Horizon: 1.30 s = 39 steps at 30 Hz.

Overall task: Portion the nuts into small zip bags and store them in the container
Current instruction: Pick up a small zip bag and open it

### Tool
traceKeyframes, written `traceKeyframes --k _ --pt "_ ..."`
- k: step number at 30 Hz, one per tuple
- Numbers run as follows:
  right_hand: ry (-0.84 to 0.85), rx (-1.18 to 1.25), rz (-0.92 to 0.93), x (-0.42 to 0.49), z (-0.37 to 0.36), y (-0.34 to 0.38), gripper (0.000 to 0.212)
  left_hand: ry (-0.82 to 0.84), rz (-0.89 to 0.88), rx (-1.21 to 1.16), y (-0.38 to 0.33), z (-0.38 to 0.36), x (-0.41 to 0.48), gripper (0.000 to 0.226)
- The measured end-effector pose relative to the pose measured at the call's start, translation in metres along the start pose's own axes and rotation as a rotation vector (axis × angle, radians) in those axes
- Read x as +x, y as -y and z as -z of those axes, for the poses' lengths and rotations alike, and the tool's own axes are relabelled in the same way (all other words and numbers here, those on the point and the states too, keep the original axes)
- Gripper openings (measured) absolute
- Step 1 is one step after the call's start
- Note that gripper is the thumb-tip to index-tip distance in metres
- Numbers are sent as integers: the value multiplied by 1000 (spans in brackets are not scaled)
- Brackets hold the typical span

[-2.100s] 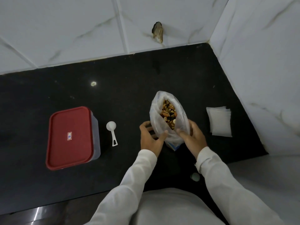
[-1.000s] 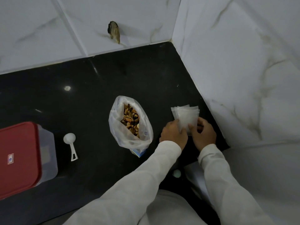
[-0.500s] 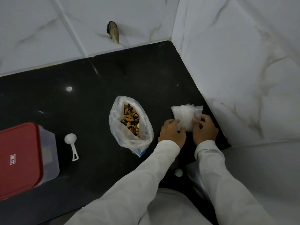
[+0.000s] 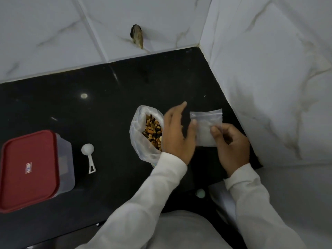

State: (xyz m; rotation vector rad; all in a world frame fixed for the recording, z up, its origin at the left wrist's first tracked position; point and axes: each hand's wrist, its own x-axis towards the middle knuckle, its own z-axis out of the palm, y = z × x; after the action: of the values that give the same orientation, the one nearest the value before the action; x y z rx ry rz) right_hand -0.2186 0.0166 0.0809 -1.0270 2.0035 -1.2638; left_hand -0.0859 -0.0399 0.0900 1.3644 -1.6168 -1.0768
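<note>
**A zip bag comes up off the table**

Head view. The right hand (image 4: 231, 144) now holds a small zip bag (image 4: 206, 128) up off the black table (image 4: 116, 83), at the right by the tiled corner. Its thumb lies on the bag's front and its fingers curl behind, a pinch at the right edge. The left hand (image 4: 177, 133) is just beside it, fingers stretched out and blurred, with the thumb tip at the bag's left edge. Whether it pinches there or only touches, I cannot tell. The zip strip runs along the bag's far edge and looks closed. I also cannot tell whether this is one bag or several pressed together.

By my reading, a bag has been picked and opening its mouth comes next. Nothing is portioned yet. The open bag of nuts (image 4: 142, 141) stands just left of the left hand, the white scoop (image 4: 89, 157) lies untouched further left, and the container (image 4: 30, 169) at the far left has its red lid on.

Half a second ago both hands were low on the stack of bags, which lay flat on the table. Now the bag is raised, with one hand at each side. Two seconds ago both hands were at the mouth of the bag of nuts. The bag of nuts, scoop and container keep the same arrangement. The stack itself no longer shows, perhaps hidden by the hands.
</note>
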Motion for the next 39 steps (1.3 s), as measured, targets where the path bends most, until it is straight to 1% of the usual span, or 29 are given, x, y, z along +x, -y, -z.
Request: traceKeyframes --k 2,3,7,9,11,13,15,17,18,19,21,23,24,26,30,32,34,39 --pt "118 16 71 -9 -11 17 10 -56 -65 -5 1 35 6 40" --pt "183 15 105 -13 -18 25 10 -41 -79 -13 4 52 8 35" --pt "407 -32 210 -23 -56 45 11 87 10 -20 24 117 0 15" --pt "474 -47 237 -27 -76 53 11 89 55 -61 32 144 -8 12" --pt "511 -53 261 -31 -96 60 11 69 94 -98 36 165 -18 14" --pt "537 -93 285 -35 -118 68 15 29 131 -110 41 183 -27 13" --pt "525 -161 310 -41 -141 75 19 -57 172 -99 50 195 -35 11" --pt "388 -307 419 -50 -159 80 29 -183 244 -105 60 203 -41 8" --pt "325 -322 453 -57 -165 84 31 -238 280 -109 64 205 -44 6" --pt "306 -283 451 -65 -169 88 30 -276 305 -111 68 206 -47 5" --pt "388 -152 376 -83 -175 95 25 -296 323 -114 75 206 -52 5" --pt "493 -65 256 -98 -181 95 23 -268 335 -156 81 204 -56 7" --pt "514 -41 225 -102 -184 94 22 -248 342 -192 83 204 -58 9" --pt "510 -43 197 -105 -188 92 22 -203 358 -233 86 203 -60 14" --pt "486 -99 161 -104 -189 88 19 -116 377 -206 91 206 -62 18" --pt "468 -133 164 -104 -188 85 17 -114 385 -198 93 207 -62 17" --pt "457 -126 119 -105 -189 83 14 -128 399 -212 93 206 -61 16" --pt "482 76 -232 -104 -192 81 7 -147 435 -237 93 204 -56 9"
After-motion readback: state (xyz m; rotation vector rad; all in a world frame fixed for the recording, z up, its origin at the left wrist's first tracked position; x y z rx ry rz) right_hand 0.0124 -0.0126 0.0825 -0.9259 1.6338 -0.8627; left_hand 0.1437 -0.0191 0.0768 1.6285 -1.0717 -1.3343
